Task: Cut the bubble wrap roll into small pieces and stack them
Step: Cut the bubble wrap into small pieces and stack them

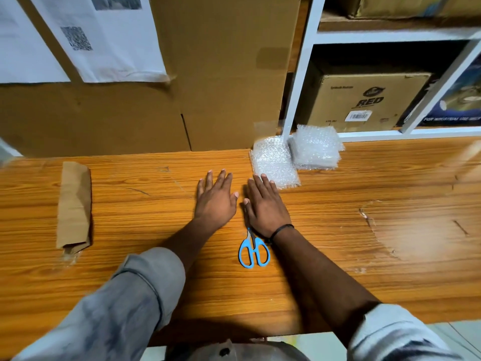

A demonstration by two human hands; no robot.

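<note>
Bubble wrap pieces (276, 162) beside shelf (294, 100), scissors (253, 252) nearby

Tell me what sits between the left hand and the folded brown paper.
Nothing: the head view shows only bare wooden table between the left hand and the brown paper. The scissors lie partly under the right hand.

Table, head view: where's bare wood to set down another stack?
Widest bare patch: table right of the right hand, on the person's side of the left bubble wrap stack and the right bubble wrap stack. Second: between the brown paper and the left hand. Crowded: centre, where both flat hands, the scissors and the left bubble wrap stack bunch together.
</note>
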